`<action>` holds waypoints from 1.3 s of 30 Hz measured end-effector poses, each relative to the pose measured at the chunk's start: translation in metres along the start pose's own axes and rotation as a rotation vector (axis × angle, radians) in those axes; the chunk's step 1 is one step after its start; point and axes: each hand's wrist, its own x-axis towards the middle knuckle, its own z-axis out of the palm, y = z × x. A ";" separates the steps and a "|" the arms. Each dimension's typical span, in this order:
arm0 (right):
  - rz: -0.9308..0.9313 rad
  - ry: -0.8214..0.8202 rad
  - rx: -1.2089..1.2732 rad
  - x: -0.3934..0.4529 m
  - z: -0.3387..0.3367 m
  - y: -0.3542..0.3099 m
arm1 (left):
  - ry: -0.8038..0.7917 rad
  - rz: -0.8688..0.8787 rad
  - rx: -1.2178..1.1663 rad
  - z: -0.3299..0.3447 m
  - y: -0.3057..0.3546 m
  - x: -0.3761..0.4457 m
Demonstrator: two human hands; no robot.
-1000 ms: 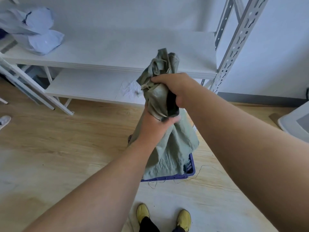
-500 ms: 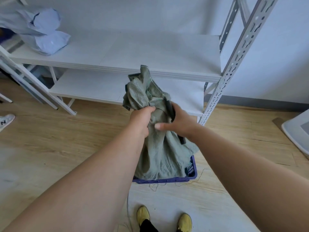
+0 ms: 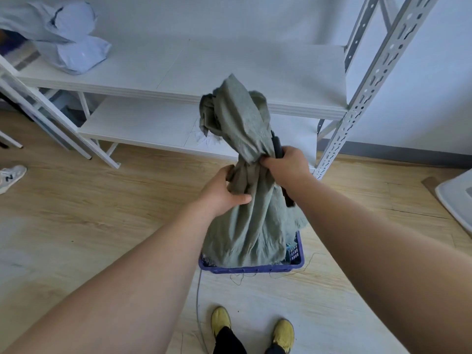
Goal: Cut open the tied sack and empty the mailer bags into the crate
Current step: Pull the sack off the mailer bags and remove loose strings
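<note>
A grey-green woven sack [image 3: 245,221] hangs limp over the blue plastic crate [image 3: 296,254] on the floor, its lower edge inside the crate. My left hand [image 3: 224,191] grips the bunched cloth at the sack's left side. My right hand [image 3: 288,164] clutches the gathered neck from the right, together with a dark tool handle [image 3: 278,146] pressed against the cloth. The sack's loose top flops upward above both hands. The crate's contents are hidden by the sack.
A white metal shelf rack [image 3: 255,80] stands just behind the crate, its upright post [image 3: 357,108] at right. Pale blue mailer bags [image 3: 74,47] lie on the shelf's far left. A white bin [image 3: 457,198] sits at right. Someone's shoe [image 3: 10,176] is at left.
Both hands have come down with the sack from chest height toward the crate. My left hand shifted lower on the cloth, and the sack's top now flops higher above the grip.
</note>
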 end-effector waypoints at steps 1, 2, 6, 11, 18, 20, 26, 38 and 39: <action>-0.022 0.000 -0.003 0.002 0.000 -0.006 | 0.050 0.023 0.017 0.004 -0.002 0.001; -0.036 -0.010 -0.020 0.003 0.000 -0.010 | 0.088 0.030 0.051 0.007 -0.003 0.003; 0.000 -0.006 -0.004 0.008 -0.006 -0.028 | 0.220 0.008 -0.076 0.000 0.005 0.013; 0.007 -0.011 0.023 0.009 -0.008 -0.039 | 0.231 0.062 -0.212 -0.005 0.008 0.014; 0.137 -0.005 0.093 0.010 -0.013 -0.037 | 0.238 0.088 -0.356 0.008 -0.002 0.004; 0.276 -0.085 0.091 0.007 -0.015 -0.033 | 0.173 0.126 -0.271 0.015 -0.006 -0.004; 0.418 -0.279 0.292 0.005 -0.007 -0.043 | 0.142 0.080 -0.505 0.028 0.001 -0.009; -0.093 -0.252 -0.054 -0.014 0.012 0.025 | 0.268 -0.253 -0.891 -0.009 0.029 0.021; -0.087 -0.171 -0.043 -0.012 0.015 0.025 | 0.251 -0.251 -0.888 -0.009 0.033 0.021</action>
